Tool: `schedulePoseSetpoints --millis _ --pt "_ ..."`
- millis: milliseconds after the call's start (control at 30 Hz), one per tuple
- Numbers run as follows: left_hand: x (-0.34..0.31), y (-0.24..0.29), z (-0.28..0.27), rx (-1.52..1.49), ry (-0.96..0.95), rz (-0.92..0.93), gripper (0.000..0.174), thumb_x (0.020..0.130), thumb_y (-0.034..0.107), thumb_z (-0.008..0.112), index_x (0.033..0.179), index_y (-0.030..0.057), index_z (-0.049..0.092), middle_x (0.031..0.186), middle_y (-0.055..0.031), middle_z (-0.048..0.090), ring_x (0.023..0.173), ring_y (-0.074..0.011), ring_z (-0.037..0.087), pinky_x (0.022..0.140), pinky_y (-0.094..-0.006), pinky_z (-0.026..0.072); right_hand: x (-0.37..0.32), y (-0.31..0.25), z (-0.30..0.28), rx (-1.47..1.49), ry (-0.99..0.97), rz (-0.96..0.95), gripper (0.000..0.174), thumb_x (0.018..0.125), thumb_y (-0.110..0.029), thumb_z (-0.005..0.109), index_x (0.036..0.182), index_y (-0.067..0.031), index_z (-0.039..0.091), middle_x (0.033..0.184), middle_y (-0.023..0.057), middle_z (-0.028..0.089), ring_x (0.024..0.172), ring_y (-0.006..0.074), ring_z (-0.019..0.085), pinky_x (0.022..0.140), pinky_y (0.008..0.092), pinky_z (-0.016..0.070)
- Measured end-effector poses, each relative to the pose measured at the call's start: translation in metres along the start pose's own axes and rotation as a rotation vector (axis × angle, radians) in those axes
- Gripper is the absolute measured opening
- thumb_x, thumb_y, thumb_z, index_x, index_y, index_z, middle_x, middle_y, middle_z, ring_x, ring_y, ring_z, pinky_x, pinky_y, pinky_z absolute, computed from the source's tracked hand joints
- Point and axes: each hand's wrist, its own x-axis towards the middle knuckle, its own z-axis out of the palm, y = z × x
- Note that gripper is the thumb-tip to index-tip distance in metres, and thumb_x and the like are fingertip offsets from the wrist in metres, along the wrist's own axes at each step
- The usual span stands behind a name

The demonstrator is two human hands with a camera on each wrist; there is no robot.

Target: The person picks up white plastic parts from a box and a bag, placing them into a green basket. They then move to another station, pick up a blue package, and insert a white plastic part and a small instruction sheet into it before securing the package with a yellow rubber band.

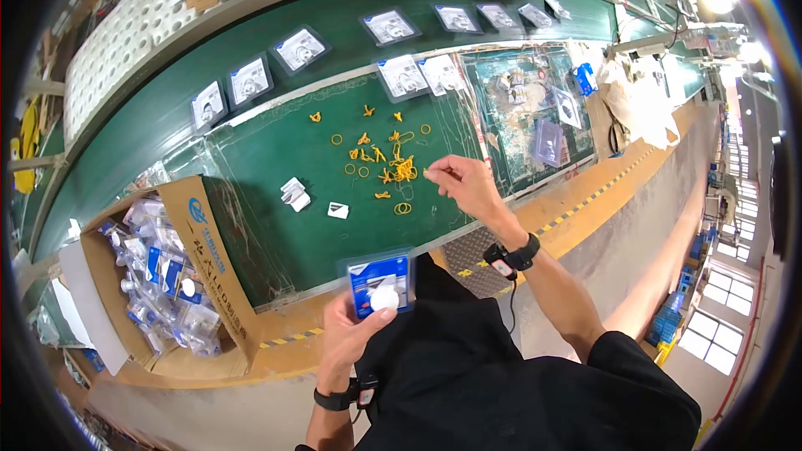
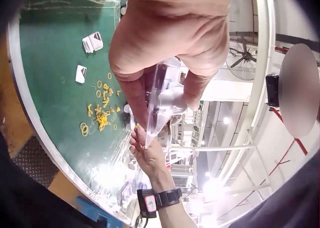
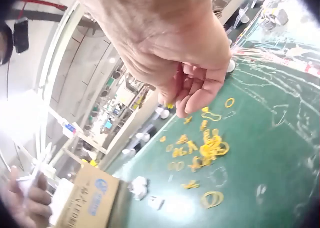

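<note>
Near the table's front edge my left hand (image 1: pixel 351 332) grips a clear blister pack (image 1: pixel 366 277), thumb across its front. Inside the pack are a blue printed card and a white round piece (image 1: pixel 384 298). The left wrist view shows this pack (image 2: pixel 159 95) edge-on between thumb and fingers. My right hand (image 1: pixel 469 187) is over the green table, just right of a pile of yellow rubber bands (image 1: pixel 403 171). Its thumb and fingertips pinch a small yellow rubber band (image 3: pixel 170 105), mostly hidden by the fingers. Several single and knotted bands lie around the pile.
At left stands an open cardboard box (image 1: pixel 219 271) full of packs. White folded papers (image 1: pixel 295 195) lie on the green table (image 1: pixel 276 146). Several flat packs (image 1: pixel 301 48) line the green strip behind. At right are a cluttered clear-covered area (image 1: pixel 493 129) and a white bag (image 1: pixel 633 104).
</note>
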Motion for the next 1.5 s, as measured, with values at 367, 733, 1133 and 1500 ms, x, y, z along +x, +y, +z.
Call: schedulePoseSetpoints --millis 367,733,1133,1500 --pt "-0.032 0.036 0.075 0.162 -0.282 0.208 0.066 0.079 0.008 0.088 0.137 -0.0054 0.060 0.141 -0.0118 0.058 0.126 -0.0192 0.057 0.108 -0.0339 0.0444 -0.114 -0.093 -0.047 0.313 -0.429 -0.068 0.010 0.092 -0.010 0.077 0.094 -0.0009 0.073 0.085 -0.0010 0.067 0.078 0.0068 0.059 0.070 0.0243 0.0472" --pt "-0.072 0.017 0.121 0.353 -0.344 0.284 0.070 0.073 0.003 0.090 0.135 -0.0053 0.058 0.130 -0.0130 0.064 0.114 -0.0207 0.065 0.101 -0.0341 0.0500 -0.170 -0.078 -0.105 0.192 -0.721 -0.105 0.021 0.099 -0.021 0.071 0.102 0.0002 0.069 0.087 0.0028 0.070 0.078 0.0085 0.061 0.072 0.0269 0.0508" --pt "-0.086 0.014 0.166 0.395 -0.395 0.130 0.071 0.072 0.004 0.090 0.137 -0.0018 0.062 0.147 -0.0146 0.053 0.127 -0.0221 0.058 0.105 -0.0366 0.0480 -0.187 -0.052 -0.134 0.270 -0.792 -0.084 0.030 0.095 -0.031 0.076 0.092 -0.0024 0.072 0.075 -0.0016 0.066 0.068 0.0041 0.057 0.059 0.0223 0.0445" --pt "-0.085 -0.004 0.167 0.535 -0.323 0.275 0.072 0.075 0.008 0.091 0.137 -0.0026 0.057 0.134 -0.0114 0.061 0.119 -0.0188 0.063 0.104 -0.0338 0.0483 -0.185 -0.044 -0.142 0.406 -0.707 -0.015 0.028 0.098 -0.029 0.073 0.093 -0.0020 0.069 0.082 0.0001 0.066 0.075 0.0075 0.060 0.068 0.0250 0.0492"
